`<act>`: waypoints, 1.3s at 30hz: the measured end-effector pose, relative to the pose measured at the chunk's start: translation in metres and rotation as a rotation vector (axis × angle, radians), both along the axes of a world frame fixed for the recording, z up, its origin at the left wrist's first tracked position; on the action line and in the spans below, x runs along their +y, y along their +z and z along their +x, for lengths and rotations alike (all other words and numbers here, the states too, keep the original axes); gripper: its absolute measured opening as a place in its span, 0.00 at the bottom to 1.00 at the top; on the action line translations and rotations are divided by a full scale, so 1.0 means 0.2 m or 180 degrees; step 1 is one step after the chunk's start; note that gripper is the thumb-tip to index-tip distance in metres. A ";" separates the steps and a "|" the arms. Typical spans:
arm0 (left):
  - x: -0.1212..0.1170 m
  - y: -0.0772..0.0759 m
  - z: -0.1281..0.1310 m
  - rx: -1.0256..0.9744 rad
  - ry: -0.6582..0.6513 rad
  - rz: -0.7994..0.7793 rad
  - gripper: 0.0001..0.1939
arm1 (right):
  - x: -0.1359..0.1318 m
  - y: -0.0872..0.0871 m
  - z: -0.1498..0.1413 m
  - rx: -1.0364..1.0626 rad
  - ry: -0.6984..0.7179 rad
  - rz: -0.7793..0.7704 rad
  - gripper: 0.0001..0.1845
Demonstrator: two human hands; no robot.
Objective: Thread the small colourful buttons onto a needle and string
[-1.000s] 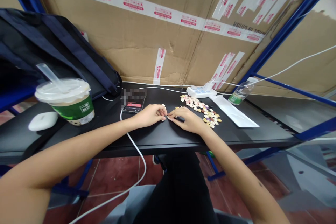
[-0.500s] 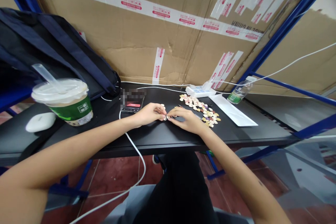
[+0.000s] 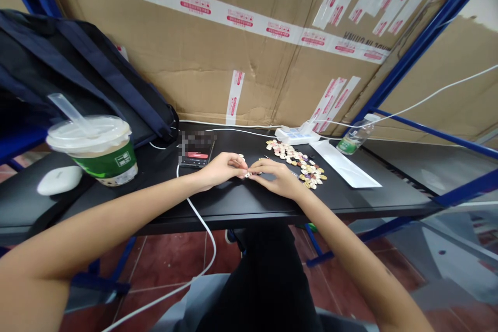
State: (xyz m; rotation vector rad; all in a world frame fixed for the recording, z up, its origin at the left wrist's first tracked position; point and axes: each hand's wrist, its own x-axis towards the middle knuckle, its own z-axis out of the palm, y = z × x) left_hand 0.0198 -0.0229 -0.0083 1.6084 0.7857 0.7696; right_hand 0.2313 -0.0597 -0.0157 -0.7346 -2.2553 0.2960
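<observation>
My left hand (image 3: pixel 222 168) and my right hand (image 3: pixel 275 176) rest on the black table (image 3: pixel 241 202), fingertips meeting over a tiny pale button (image 3: pixel 246 175) pinched between them. It is too small to tell which hand grips it more firmly. A pile of several small coloured buttons (image 3: pixel 298 162) lies just beyond my right hand. A thin needle-like stick lies beside the pile.
A phone (image 3: pixel 195 155) with a white cable lies behind my left hand. At the left stand a lidded drink cup with a straw (image 3: pixel 95 150), a white mouse (image 3: pixel 59 180) and a dark bag (image 3: pixel 70 72). A power strip (image 3: pixel 298 135), white sheet (image 3: pixel 344 163) and bottle (image 3: pixel 356 136) sit at the right.
Both hands stay together at the same spot; only the fingers have shifted slightly around the small button. The camera view has drifted a little.
</observation>
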 end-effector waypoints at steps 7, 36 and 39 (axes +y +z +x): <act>-0.02 -0.01 0.01 0.0010 0.0069 -0.0018 0.05 | 0.00 -0.01 0.00 0.0201 0.0022 0.0000 0.08; 0.02 -0.02 -0.04 0.1782 0.0050 0.2700 0.05 | 0.04 0.02 -0.01 -0.1241 -0.0820 0.0185 0.19; 0.02 -0.02 -0.04 0.1497 0.0063 0.2392 0.05 | 0.04 0.01 0.01 -0.1062 -0.0734 0.0208 0.12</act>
